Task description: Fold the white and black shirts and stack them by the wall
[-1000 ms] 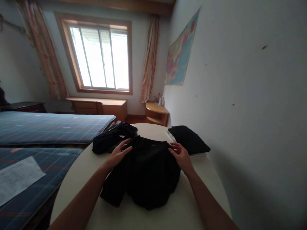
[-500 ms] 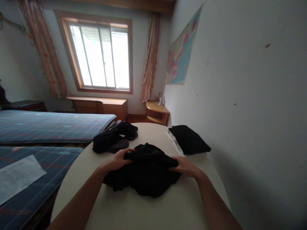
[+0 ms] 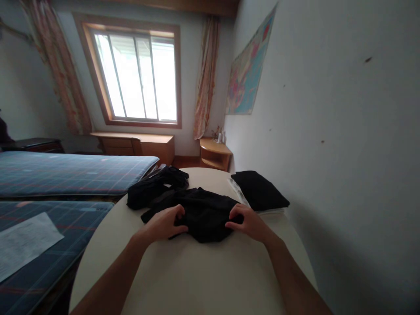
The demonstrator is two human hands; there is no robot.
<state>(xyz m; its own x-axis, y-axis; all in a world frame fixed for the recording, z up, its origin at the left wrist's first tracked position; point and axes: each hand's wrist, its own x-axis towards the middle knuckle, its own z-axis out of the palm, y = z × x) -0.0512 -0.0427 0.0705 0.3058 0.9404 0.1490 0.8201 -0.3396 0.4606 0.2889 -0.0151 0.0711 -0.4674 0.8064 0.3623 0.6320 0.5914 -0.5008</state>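
Note:
A black garment (image 3: 205,216) lies spread on the round cream table (image 3: 203,280), its exact kind not plain from its shape. My left hand (image 3: 164,223) is at its near left part, fingers curled and thumb low, with cloth between them. On the right side, my right hand (image 3: 247,221) grips the garment's edge between thumb and fingers. Behind my left hand, a heap of dark clothes (image 3: 147,192) touches or nearly touches the garment. A folded black cloth (image 3: 259,190) rests on white folded fabric (image 3: 239,192) beyond my right hand.
Close on the right stands a white wall (image 3: 344,183). Two plaid mattresses (image 3: 75,175) are on the left, the nearer one bearing a sheet of paper (image 3: 29,243). A wooden corner shelf (image 3: 215,151) stands behind the table, below the curtain.
The bunched garment has become flatter and spread farther back, its near edge drawn away from me. Both hands have shifted their hold along it, the left slightly nearer me.

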